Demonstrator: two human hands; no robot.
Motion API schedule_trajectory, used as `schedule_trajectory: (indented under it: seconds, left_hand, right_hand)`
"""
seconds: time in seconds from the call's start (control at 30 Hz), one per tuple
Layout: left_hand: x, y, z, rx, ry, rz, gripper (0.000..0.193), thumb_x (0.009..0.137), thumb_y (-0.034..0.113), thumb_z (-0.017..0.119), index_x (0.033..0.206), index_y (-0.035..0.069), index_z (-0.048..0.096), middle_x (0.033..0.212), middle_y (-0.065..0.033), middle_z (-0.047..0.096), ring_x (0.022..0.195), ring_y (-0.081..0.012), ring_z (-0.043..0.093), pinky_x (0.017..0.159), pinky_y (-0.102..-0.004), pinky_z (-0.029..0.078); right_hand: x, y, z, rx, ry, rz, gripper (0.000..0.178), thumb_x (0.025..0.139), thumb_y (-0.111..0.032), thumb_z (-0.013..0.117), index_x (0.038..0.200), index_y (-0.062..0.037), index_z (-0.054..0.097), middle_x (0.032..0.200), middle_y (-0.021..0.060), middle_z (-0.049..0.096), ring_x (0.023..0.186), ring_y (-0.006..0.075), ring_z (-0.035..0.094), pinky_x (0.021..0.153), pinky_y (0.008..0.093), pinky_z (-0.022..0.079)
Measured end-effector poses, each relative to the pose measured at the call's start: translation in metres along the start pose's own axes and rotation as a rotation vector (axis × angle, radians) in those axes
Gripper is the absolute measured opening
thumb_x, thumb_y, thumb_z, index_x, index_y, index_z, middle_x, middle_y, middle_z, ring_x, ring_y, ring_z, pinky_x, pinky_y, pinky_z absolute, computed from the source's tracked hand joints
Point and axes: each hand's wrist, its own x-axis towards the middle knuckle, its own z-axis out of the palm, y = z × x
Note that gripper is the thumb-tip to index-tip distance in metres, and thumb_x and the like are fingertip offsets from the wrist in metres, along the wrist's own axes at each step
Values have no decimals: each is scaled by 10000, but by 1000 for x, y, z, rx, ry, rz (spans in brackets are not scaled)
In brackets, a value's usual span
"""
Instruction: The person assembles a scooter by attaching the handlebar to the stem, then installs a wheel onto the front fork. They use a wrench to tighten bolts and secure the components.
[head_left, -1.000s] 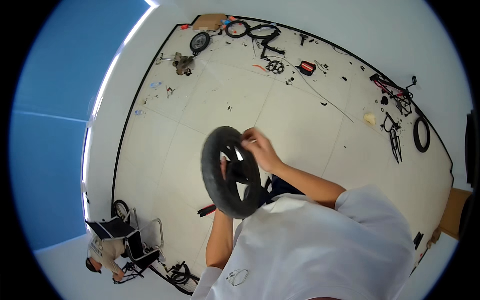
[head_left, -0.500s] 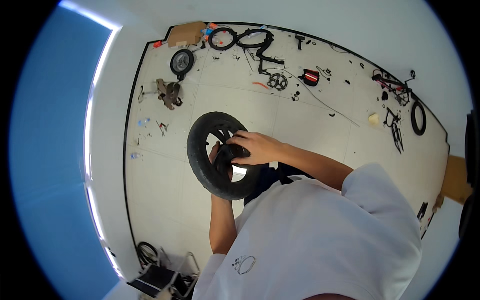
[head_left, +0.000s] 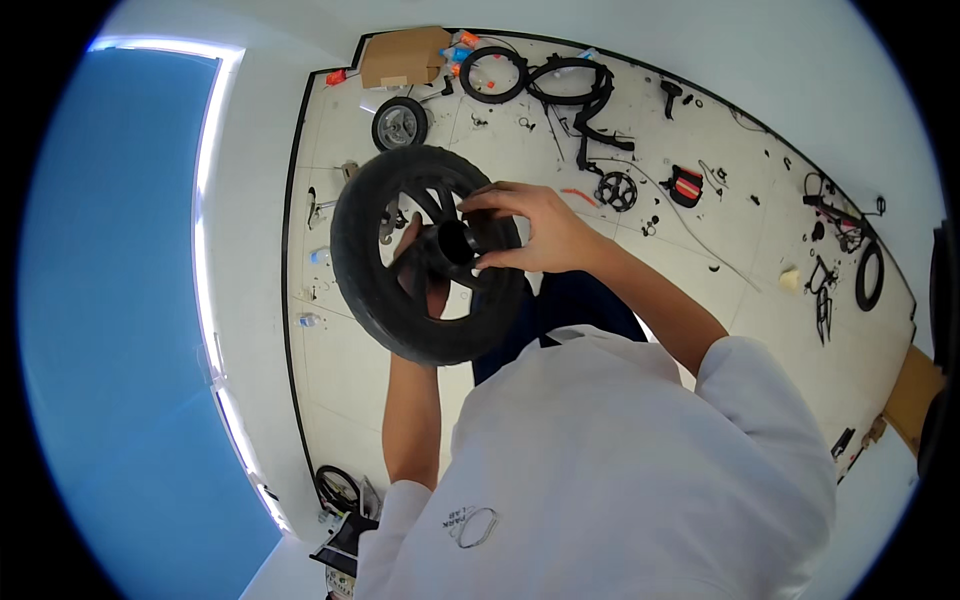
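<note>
A black wheel [head_left: 365, 285] with a thick tyre and broad spokes is held up in front of me, its open round hub [head_left: 455, 243] facing up toward me. Through the gaps between the spokes, my left hand [head_left: 437, 298] shows behind the wheel, gripping it from the far side of the hub. My right hand [head_left: 548, 230] curls over the near face, its fingers and thumb set either side of the dark part next to the hub opening. Whether a separate small piece sits between those fingers is hard to make out.
Across the floor lie a small grey-rimmed wheel [head_left: 400, 125], loose tyres [head_left: 492, 75], a chainring with crank [head_left: 616, 191], a red and black bag [head_left: 686, 185] and bike frame parts [head_left: 823, 300]. A cardboard box [head_left: 405, 58] stands at the back wall; a folded black item [head_left: 345, 540] is lower left.
The wheel has come up closer and shifted left, tilting so the hub opening shows. My right hand has eased outward from the hub, its fingers wider apart. My left hand stays behind.
</note>
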Motion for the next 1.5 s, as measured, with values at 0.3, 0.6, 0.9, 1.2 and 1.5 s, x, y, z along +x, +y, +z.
schedule_trajectory:
  seconds: [0.3,0.6,0.9,1.2,1.5]
  left_hand:
    - [137,142,47,25,-201,-22,250,993,248,469,1105,53,577,1024,-89,660,937,-153,635,839,-308,510]
    - [227,244,14,1202,-368,963,452,975,257,512,1318,-30,451,1078,-142,602,983,-191,582,895,-313,447]
    - [262,302,-42,1301,-300,752,369,998,318,436,1173,16,554,1042,-119,631,975,-196,609,909,-327,474]
    - [269,313,-86,352,-18,-21,386,1001,341,438,1074,-10,583,936,-80,647,896,-146,611,862,-281,464]
    - [273,290,-86,245,-16,-102,580,940,388,509,1401,65,370,1381,-119,453,1224,-295,490,1041,-489,406]
  right_hand:
    - [188,-1,-30,-142,59,70,596,586,-244,886,1074,11,657,963,126,658,835,211,676,807,302,555]
    - [312,9,18,-163,315,290,551,593,-349,870,968,11,691,800,121,692,704,208,681,713,287,547]
    - [371,63,86,-81,258,400,585,616,-347,861,1043,8,679,846,142,700,746,209,695,729,285,538]
    - [390,131,131,33,77,435,573,624,-418,821,960,23,680,750,145,666,660,234,647,647,301,513]
    - [357,183,95,44,296,542,537,603,-364,812,954,21,680,774,141,683,668,232,657,668,298,524]
